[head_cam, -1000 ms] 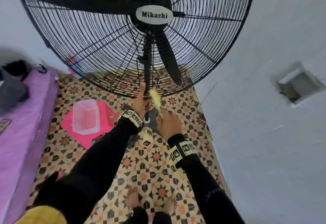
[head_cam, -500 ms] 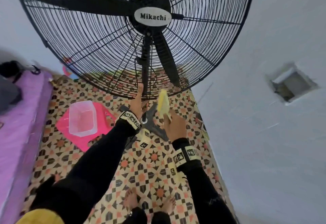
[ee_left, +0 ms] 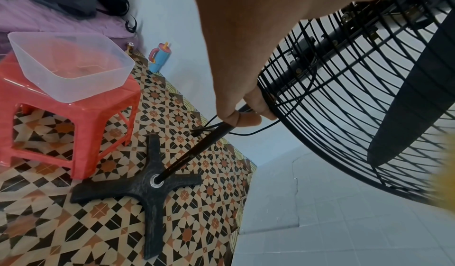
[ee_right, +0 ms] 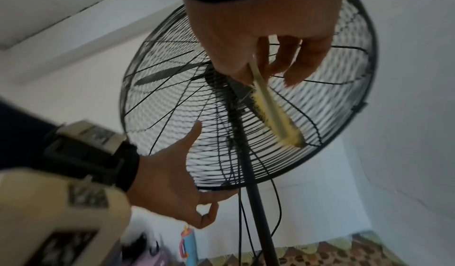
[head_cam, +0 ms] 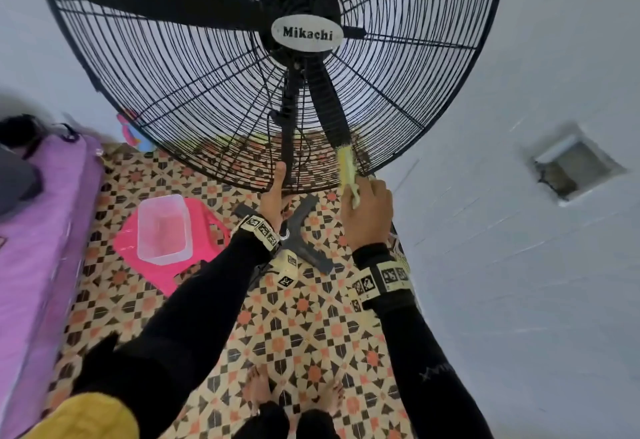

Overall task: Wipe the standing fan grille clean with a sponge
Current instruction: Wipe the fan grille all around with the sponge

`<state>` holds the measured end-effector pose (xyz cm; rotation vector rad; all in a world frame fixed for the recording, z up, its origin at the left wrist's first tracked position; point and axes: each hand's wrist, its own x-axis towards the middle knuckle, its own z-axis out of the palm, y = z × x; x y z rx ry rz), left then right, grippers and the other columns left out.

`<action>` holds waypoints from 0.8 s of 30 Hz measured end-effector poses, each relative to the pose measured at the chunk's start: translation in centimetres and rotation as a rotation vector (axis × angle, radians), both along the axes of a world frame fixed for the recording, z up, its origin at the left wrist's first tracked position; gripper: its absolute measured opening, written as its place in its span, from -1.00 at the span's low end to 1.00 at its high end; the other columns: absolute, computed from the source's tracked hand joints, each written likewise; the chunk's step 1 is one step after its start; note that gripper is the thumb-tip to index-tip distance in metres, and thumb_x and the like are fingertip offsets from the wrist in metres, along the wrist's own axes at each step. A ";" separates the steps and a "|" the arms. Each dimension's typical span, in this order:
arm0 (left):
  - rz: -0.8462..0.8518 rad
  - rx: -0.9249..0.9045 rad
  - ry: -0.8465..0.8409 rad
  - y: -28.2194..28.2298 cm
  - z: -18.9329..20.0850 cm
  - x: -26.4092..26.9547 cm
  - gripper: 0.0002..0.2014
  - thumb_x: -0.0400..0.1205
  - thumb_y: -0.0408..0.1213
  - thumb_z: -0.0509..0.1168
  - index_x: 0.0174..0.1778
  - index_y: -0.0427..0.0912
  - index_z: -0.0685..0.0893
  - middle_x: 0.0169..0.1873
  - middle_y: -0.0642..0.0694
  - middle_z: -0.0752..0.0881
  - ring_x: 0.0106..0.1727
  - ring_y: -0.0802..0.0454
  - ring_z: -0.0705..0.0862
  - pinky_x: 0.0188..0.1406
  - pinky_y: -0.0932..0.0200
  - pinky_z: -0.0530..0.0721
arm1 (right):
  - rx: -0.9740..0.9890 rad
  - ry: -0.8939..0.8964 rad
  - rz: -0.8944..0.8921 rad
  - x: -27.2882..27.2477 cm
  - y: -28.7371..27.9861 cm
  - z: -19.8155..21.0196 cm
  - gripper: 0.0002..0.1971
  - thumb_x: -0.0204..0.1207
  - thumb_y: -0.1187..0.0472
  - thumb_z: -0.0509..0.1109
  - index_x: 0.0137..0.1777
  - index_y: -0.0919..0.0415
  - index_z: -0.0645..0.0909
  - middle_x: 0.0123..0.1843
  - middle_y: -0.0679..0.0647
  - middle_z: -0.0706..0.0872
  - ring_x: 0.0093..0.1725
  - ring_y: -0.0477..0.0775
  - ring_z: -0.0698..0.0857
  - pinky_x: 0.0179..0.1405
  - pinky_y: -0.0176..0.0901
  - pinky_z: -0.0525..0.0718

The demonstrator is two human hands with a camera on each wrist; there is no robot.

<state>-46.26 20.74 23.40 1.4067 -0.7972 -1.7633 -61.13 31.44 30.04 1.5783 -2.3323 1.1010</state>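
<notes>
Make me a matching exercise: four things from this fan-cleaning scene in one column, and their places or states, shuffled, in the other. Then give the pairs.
Things:
1. sponge
2. tub
3. left hand
4. base

Places or states:
A. on the pink stool
B. flat on the tiled floor
C. held by the right hand against the lower grille
D. at the grille's bottom rim, by the pole

Pairs: 1-C, 2-A, 3-D, 4-B
</notes>
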 end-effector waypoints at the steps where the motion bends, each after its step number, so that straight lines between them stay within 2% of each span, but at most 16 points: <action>1: -0.004 0.000 0.003 0.1 0.3 0.0 -0.10 0.12 0.80 0.30 0.11 0.15 0.73 0.17 0.00 0.87 0.26 0.01 0.75 -0.15 -0.03 0.52 | -0.030 -0.058 -0.003 -0.4 0.1 0.0 -0.71 0.74 0.15 0.32 0.37 0.26 0.66 0.19 0.27 0.75 0.09 0.21 0.73 0.07 0.09 0.79; 3: -0.004 0.004 0.004 0.5 0.9 -0.1 -0.14 0.15 0.80 0.27 0.08 0.17 0.71 0.14 0.01 0.88 0.24 0.01 0.74 -0.17 0.06 0.51 | -0.090 -0.142 -0.018 -0.9 0.1 0.0 -0.62 0.79 0.18 0.27 0.57 0.20 0.53 0.39 0.21 0.73 0.20 0.09 0.76 0.23 -0.13 0.71; 4: -0.006 0.002 -0.003 0.6 1.0 -0.1 -0.18 0.15 0.80 0.26 0.02 0.20 0.68 0.15 -0.01 0.87 0.25 -0.02 0.76 -0.17 0.07 0.52 | -0.091 -0.163 -0.026 -0.7 -0.1 0.0 -0.58 0.80 0.19 0.26 0.63 0.17 0.48 0.41 0.17 0.72 0.15 0.00 0.77 0.24 -0.28 0.66; 5: -0.001 0.004 -0.009 0.6 0.9 -0.1 -0.21 0.15 0.81 0.25 -0.05 0.21 0.66 0.16 -0.07 0.87 0.21 -0.06 0.76 -0.18 0.05 0.51 | -0.062 -0.189 -0.031 -0.1 -0.2 -0.2 -0.55 0.79 0.22 0.27 0.67 0.14 0.43 0.34 0.12 0.76 0.01 -0.14 0.76 0.18 -0.43 0.61; 7: -0.003 0.001 -0.008 0.3 0.2 -0.1 -0.22 0.17 0.82 0.23 -0.13 0.18 0.65 0.15 -0.16 0.87 0.11 -0.12 0.67 -0.21 0.02 0.46 | 0.005 -0.260 0.064 1.7 -0.2 -1.1 -0.48 0.77 0.32 0.28 0.71 0.13 0.36 -0.01 0.02 0.79 -0.31 -0.36 0.63 -0.02 -0.58 0.62; 9: -0.026 -0.005 0.006 0.0 -0.4 -0.2 -0.15 0.19 0.82 0.23 -0.07 0.09 0.74 0.12 -0.14 0.87 0.12 -0.10 0.59 -0.20 0.01 0.46 | 0.084 -0.273 0.319 2.9 0.5 -2.4 -0.45 0.73 0.42 0.26 0.71 0.16 0.36 -0.06 0.07 0.76 -0.25 -0.36 0.66 -0.13 -0.66 0.58; 11: -0.019 0.003 -0.002 0.0 -0.3 -0.2 -0.13 0.19 0.82 0.23 -0.07 0.09 0.79 0.09 -0.11 0.87 0.08 -0.12 0.59 -0.21 0.01 0.53 | 0.077 -0.190 0.491 3.1 1.1 -3.2 -0.44 0.69 0.46 0.28 0.68 0.18 0.41 0.15 0.20 0.80 -0.06 -0.20 0.75 0.00 -0.53 0.64; 12: -0.027 -0.003 -0.004 0.1 -0.1 -0.1 -0.18 0.20 0.81 0.22 -0.09 0.14 0.78 0.05 -0.05 0.87 0.02 -0.11 0.59 -0.30 0.10 0.58 | 0.007 -0.195 0.454 2.9 1.1 -3.4 -0.45 0.67 0.47 0.30 0.66 0.21 0.44 0.28 0.24 0.77 0.04 -0.17 0.73 0.08 -0.54 0.63; 14: -0.042 -0.012 0.014 0.6 0.5 0.1 -0.25 0.22 0.80 0.24 -0.05 0.23 0.72 0.05 0.06 0.85 -0.01 0.00 0.55 -0.58 0.33 0.56 | -0.183 -0.279 0.163 2.8 0.5 -3.6 -0.49 0.67 0.47 0.34 0.62 0.26 0.49 0.41 0.24 0.70 0.15 -0.28 0.63 0.15 -0.60 0.61; 15: -0.047 -0.013 0.025 0.7 0.8 0.2 -0.25 0.23 0.79 0.25 0.01 0.26 0.71 0.12 0.05 0.85 0.04 0.03 0.57 -0.58 0.34 0.56 | -0.232 -0.312 0.058 2.8 0.1 -3.7 -0.52 0.69 0.42 0.34 0.61 0.26 0.49 0.45 0.23 0.68 0.21 -0.25 0.65 0.19 -0.44 0.69; 16: -0.047 -0.014 0.035 0.6 0.9 0.2 -0.24 0.23 0.79 0.26 0.07 0.28 0.69 0.19 0.01 0.85 0.11 0.04 0.61 -0.49 0.28 0.59 | -0.227 -0.313 0.035 3.0 -0.2 -3.8 -0.53 0.73 0.36 0.31 0.63 0.23 0.48 0.47 0.21 0.68 0.25 -0.14 0.70 0.25 -0.29 0.71; 18: -0.063 -0.018 0.038 0.5 0.9 0.1 -0.25 0.22 0.79 0.24 0.03 0.27 0.67 0.23 -0.03 0.79 0.08 0.04 0.63 -0.31 0.15 0.51 | -0.123 -0.270 0.187 3.4 -0.2 -4.4 -0.52 0.77 0.31 0.26 0.67 0.12 0.43 0.48 0.17 0.68 0.14 0.02 0.76 0.29 -0.36 0.65; 20: -0.074 -0.013 0.024 0.4 0.7 0.0 -0.22 0.20 0.82 0.23 -0.09 0.18 0.67 0.09 -0.11 0.72 -0.13 0.07 0.55 -0.42 0.22 0.51 | -0.020 -0.247 0.396 3.5 0.5 -4.7 -0.47 0.75 0.35 0.26 0.69 0.04 0.41 0.45 0.18 0.70 0.02 0.04 0.77 0.18 -0.43 0.68; 21: -0.073 -0.019 0.020 0.4 0.6 0.0 -0.16 0.19 0.82 0.23 -0.04 0.13 0.70 0.09 -0.12 0.74 -0.15 0.09 0.56 -0.49 0.27 0.53 | -0.030 -0.245 0.432 3.3 0.8 -4.7 -0.47 0.73 0.36 0.27 0.68 0.04 0.42 0.40 0.20 0.73 -0.03 0.01 0.76 0.11 -0.49 0.68; 23: -0.077 -0.035 0.008 0.6 0.5 0.2 -0.01 0.23 0.81 0.21 0.29 0.08 0.73 0.25 -0.03 0.80 0.10 0.09 0.69 -0.27 0.23 0.60 | -0.143 -0.264 0.278 2.3 1.0 -4.6 -0.50 0.73 0.36 0.29 0.66 0.14 0.45 0.36 0.21 0.75 -0.05 -0.10 0.73 0.06 -0.55 0.65; 24: -0.080 -0.036 0.013 0.7 0.5 0.2 0.02 0.26 0.80 0.22 0.44 0.11 0.68 0.30 0.00 0.81 0.27 0.07 0.71 -0.10 0.14 0.58 | -0.193 -0.294 0.138 1.8 0.7 -4.8 -0.54 0.75 0.34 0.28 0.64 0.19 0.46 0.41 0.21 0.72 0.12 -0.09 0.74 0.16 -0.41 0.70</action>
